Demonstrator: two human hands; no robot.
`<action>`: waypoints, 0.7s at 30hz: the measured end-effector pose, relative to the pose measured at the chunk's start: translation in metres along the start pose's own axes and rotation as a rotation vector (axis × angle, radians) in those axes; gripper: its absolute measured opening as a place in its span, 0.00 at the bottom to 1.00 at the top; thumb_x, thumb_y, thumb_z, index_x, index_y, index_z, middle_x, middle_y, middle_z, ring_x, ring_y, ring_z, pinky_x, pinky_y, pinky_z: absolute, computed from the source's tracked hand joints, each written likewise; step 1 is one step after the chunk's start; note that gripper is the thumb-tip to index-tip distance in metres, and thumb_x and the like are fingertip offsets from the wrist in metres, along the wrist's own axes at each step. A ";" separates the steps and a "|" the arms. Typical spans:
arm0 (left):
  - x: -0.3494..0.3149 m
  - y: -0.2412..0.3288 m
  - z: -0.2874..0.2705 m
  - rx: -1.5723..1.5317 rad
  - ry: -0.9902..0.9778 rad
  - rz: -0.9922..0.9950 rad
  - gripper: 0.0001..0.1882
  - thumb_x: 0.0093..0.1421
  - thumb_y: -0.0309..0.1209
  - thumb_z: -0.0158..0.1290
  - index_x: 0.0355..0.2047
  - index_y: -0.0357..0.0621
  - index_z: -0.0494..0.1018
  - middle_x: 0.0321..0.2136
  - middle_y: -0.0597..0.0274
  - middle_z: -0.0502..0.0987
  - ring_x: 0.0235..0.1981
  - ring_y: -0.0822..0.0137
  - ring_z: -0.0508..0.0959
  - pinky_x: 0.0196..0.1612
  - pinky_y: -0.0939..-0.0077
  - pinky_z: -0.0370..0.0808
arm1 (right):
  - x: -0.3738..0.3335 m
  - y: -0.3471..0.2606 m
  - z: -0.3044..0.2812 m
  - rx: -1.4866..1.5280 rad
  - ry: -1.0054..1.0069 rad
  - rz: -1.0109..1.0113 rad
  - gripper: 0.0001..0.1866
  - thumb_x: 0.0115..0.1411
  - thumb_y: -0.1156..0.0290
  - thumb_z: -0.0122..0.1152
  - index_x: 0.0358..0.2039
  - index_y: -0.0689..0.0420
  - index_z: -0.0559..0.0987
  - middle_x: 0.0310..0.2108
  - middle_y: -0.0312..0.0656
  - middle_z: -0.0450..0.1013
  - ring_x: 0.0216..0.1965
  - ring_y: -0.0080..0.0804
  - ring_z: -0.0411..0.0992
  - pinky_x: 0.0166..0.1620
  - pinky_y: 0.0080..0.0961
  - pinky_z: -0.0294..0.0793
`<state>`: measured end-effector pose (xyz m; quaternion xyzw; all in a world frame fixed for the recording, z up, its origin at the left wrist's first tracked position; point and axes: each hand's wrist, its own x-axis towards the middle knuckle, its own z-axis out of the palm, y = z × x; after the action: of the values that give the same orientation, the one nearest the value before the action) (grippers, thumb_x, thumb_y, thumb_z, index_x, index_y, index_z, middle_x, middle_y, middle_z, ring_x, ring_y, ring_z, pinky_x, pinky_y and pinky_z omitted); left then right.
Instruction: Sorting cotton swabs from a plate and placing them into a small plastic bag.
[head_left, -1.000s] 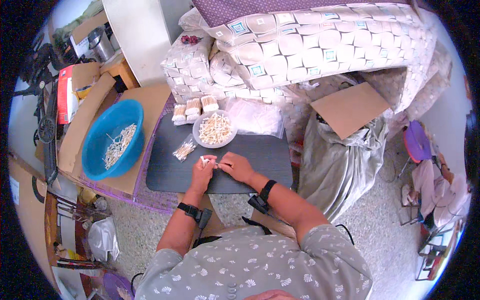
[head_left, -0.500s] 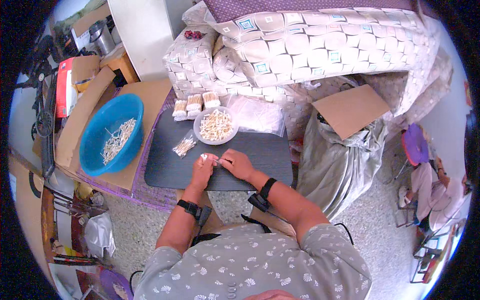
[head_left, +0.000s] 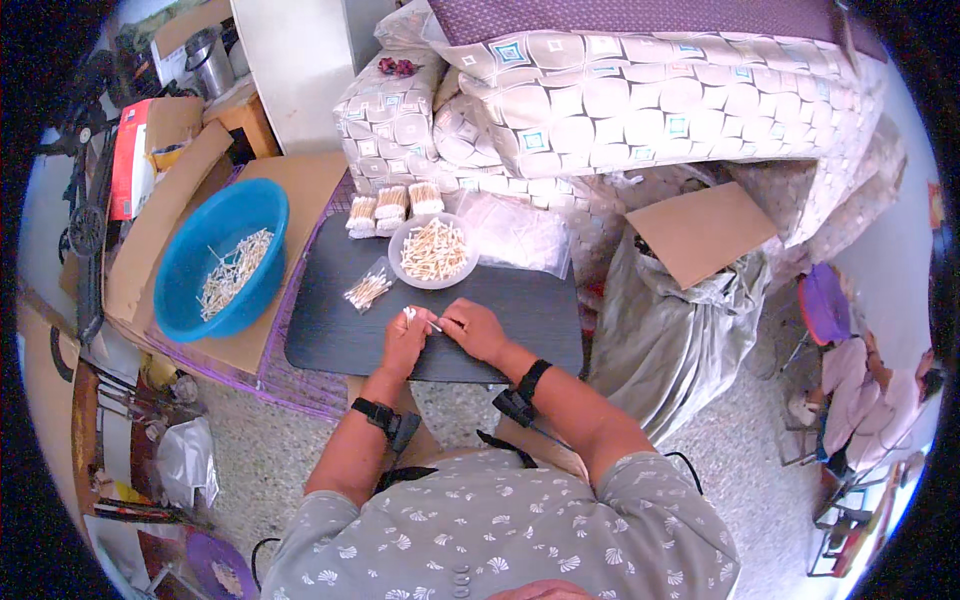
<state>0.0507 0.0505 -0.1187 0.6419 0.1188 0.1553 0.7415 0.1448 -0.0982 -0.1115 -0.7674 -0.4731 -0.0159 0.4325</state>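
Note:
Over the near part of the dark table (head_left: 330, 330), both hands are close together. My left hand (head_left: 403, 342) is closed on cotton swabs, whose white tips (head_left: 409, 313) stick out above the fingers. My right hand (head_left: 474, 330) is closed in a pinch beside it, its fingertips at a thin white stick (head_left: 434, 326) that looks like a cotton swab; the fingers partly hide it. Just beyond the hands is a round whitish bowl (head_left: 408, 270) full of cotton swabs. To its left lies a small clear bag of swabs (head_left: 368, 287). Several packed swab bundles (head_left: 391, 205) stand behind.
Clear plastic bags (head_left: 520, 235) lie at the table's far right. On cardboard at the left sits a blue basin (head_left: 180, 290) with loose swabs. A large grey sack (head_left: 650, 345) topped by a cardboard sheet (head_left: 700, 230) stands right. Another person (head_left: 870, 400) sits far right.
The view has shifted slightly. Both hands keep nearly the same place and grip, and the things on the table stay put.

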 end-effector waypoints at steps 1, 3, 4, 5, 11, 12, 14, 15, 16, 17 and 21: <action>0.001 -0.001 0.000 -0.002 0.001 0.001 0.12 0.67 0.37 0.46 0.32 0.44 0.74 0.19 0.74 0.69 0.16 0.84 0.61 0.18 0.87 0.56 | 0.000 0.001 0.001 -0.009 0.002 0.002 0.10 0.59 0.64 0.57 0.29 0.59 0.77 0.30 0.46 0.71 0.33 0.46 0.71 0.36 0.36 0.70; 0.001 -0.003 -0.002 0.006 -0.001 0.003 0.12 0.67 0.37 0.46 0.32 0.45 0.74 0.19 0.74 0.69 0.16 0.84 0.62 0.18 0.87 0.57 | 0.000 0.002 0.002 -0.019 0.002 0.002 0.10 0.59 0.64 0.57 0.29 0.59 0.77 0.30 0.46 0.71 0.33 0.46 0.71 0.36 0.36 0.70; 0.001 -0.004 -0.002 0.005 0.001 0.004 0.12 0.67 0.37 0.46 0.32 0.45 0.74 0.19 0.74 0.69 0.16 0.84 0.62 0.18 0.87 0.57 | 0.000 0.002 0.002 -0.007 0.006 0.006 0.10 0.59 0.64 0.57 0.29 0.59 0.77 0.30 0.46 0.71 0.33 0.46 0.71 0.36 0.36 0.70; 0.001 -0.005 -0.003 0.018 -0.005 0.016 0.12 0.67 0.37 0.46 0.32 0.45 0.74 0.20 0.74 0.69 0.16 0.84 0.62 0.18 0.87 0.57 | -0.001 0.001 0.003 0.005 0.010 0.010 0.10 0.59 0.64 0.57 0.29 0.59 0.77 0.30 0.46 0.71 0.33 0.46 0.71 0.36 0.36 0.70; 0.001 -0.004 -0.004 0.030 -0.029 0.016 0.11 0.67 0.36 0.46 0.32 0.45 0.73 0.20 0.75 0.69 0.18 0.84 0.63 0.20 0.88 0.58 | -0.001 -0.001 0.002 0.011 0.032 -0.018 0.10 0.59 0.65 0.56 0.30 0.58 0.77 0.30 0.45 0.71 0.33 0.45 0.71 0.37 0.35 0.71; 0.000 -0.002 -0.004 0.028 -0.039 0.010 0.11 0.67 0.36 0.46 0.32 0.46 0.73 0.20 0.75 0.69 0.18 0.84 0.63 0.20 0.88 0.58 | -0.001 -0.001 0.001 0.010 0.032 -0.018 0.10 0.59 0.65 0.56 0.30 0.58 0.77 0.30 0.45 0.71 0.33 0.45 0.71 0.37 0.35 0.71; 0.000 0.000 -0.002 0.034 -0.035 0.001 0.11 0.67 0.36 0.46 0.31 0.46 0.73 0.21 0.75 0.69 0.18 0.84 0.63 0.20 0.88 0.59 | -0.001 0.000 0.001 0.013 0.017 -0.011 0.09 0.59 0.65 0.56 0.30 0.58 0.77 0.30 0.45 0.71 0.34 0.45 0.72 0.37 0.35 0.71; 0.000 0.000 -0.002 0.041 -0.030 -0.009 0.10 0.67 0.35 0.45 0.31 0.46 0.73 0.21 0.75 0.69 0.18 0.84 0.63 0.20 0.88 0.59 | -0.001 -0.001 0.000 0.014 0.016 -0.011 0.09 0.59 0.65 0.56 0.30 0.58 0.77 0.30 0.45 0.71 0.34 0.45 0.72 0.37 0.35 0.71; 0.000 0.000 -0.002 0.043 -0.029 -0.009 0.10 0.67 0.35 0.45 0.31 0.46 0.73 0.21 0.75 0.69 0.18 0.84 0.63 0.20 0.88 0.59 | -0.002 -0.002 -0.001 0.018 0.020 -0.013 0.09 0.59 0.65 0.57 0.30 0.58 0.77 0.30 0.45 0.71 0.34 0.45 0.72 0.37 0.35 0.71; 0.000 0.001 -0.002 0.062 -0.028 -0.007 0.10 0.67 0.35 0.45 0.31 0.46 0.73 0.21 0.75 0.69 0.19 0.84 0.63 0.21 0.88 0.59 | -0.002 -0.002 -0.002 0.022 0.024 -0.014 0.09 0.59 0.65 0.57 0.30 0.58 0.77 0.30 0.45 0.71 0.34 0.45 0.72 0.37 0.35 0.71; -0.001 -0.001 -0.004 0.056 -0.025 0.001 0.10 0.67 0.35 0.45 0.31 0.46 0.73 0.21 0.75 0.69 0.19 0.84 0.63 0.21 0.87 0.59 | -0.001 -0.003 0.001 0.004 0.013 -0.013 0.09 0.59 0.65 0.57 0.30 0.58 0.77 0.30 0.45 0.71 0.34 0.45 0.72 0.37 0.35 0.71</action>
<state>0.0485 0.0542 -0.1200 0.6645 0.1136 0.1439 0.7245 0.1419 -0.0973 -0.1109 -0.7632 -0.4752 -0.0228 0.4372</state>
